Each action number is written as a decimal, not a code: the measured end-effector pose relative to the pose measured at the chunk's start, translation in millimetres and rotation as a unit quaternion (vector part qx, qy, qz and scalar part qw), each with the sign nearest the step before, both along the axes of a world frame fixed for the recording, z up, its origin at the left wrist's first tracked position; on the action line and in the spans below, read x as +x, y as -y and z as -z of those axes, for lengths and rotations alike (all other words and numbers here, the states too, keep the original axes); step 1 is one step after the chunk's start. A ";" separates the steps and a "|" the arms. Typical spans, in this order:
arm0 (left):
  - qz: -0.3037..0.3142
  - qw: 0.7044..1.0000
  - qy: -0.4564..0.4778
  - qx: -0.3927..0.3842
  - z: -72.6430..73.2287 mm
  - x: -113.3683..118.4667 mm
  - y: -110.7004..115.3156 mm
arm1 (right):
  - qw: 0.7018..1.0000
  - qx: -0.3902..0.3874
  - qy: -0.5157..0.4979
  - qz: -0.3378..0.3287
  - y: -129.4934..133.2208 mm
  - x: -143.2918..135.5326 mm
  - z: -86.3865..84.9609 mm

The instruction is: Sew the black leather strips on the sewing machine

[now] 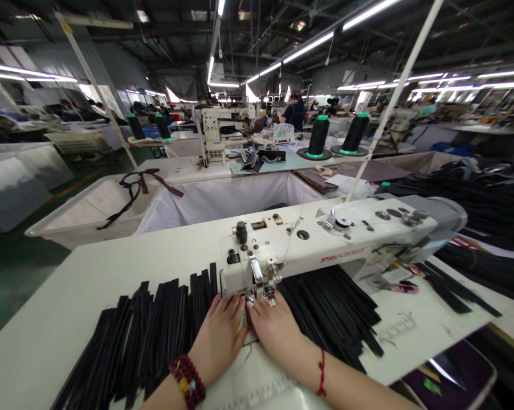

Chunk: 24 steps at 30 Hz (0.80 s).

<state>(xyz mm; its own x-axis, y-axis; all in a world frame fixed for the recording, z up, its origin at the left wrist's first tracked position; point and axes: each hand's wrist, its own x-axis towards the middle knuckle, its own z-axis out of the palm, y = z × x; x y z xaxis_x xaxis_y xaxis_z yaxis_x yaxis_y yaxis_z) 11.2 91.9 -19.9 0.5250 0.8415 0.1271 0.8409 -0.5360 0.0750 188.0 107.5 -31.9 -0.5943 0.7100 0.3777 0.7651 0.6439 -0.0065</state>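
Note:
A white sewing machine (300,239) stands on the table, its presser foot and needle area (257,290) right at my fingertips. My left hand (223,336) lies palm down just left of the needle, fingers stretched forward and thumb apart. From the other side, my right hand (276,327) reaches under the machine head with its fingers bent; whatever they press or hold is hidden. Beside my left hand a row of black fabric strips (150,336) is spread over the table. More black strips (329,307) lie under the machine arm, right of my right hand.
White cloth-lined bins (227,193) stand behind the table. Black thread cones (319,136) and another sewing machine (214,134) are farther back. Dark fabric piles (474,199) lie at the right. Pink-handled snips (402,287) rest beside the machine. A person (295,111) is in the background.

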 end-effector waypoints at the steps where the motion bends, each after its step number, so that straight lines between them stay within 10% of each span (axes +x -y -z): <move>1: -0.001 1.000 -0.001 -0.001 -0.5 0.1 -0.2 | 1.000 0.003 -0.007 0.004 2.2 0.6 -0.6; 11: -0.020 1.000 -0.001 -0.016 0.4 3.1 -0.8 | 0.980 0.084 -0.167 -0.069 79.5 34.0 18.6; 19: 0.005 0.996 0.085 -0.029 -20.9 -13.2 -25.5 | 0.972 0.088 -0.200 -0.083 83.2 32.8 35.6; 24: 0.015 0.997 0.070 0.016 -9.1 -16.3 -64.1 | 0.969 0.108 -0.204 -0.091 80.4 32.3 41.5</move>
<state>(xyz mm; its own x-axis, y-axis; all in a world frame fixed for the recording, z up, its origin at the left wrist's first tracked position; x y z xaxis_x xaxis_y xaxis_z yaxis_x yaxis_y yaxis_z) -5.1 156.0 -10.8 0.5255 0.8196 0.2283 0.8065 -0.5653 0.1731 220.4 27.1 -73.4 -0.4724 0.4851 0.7359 0.6007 0.7882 -0.1340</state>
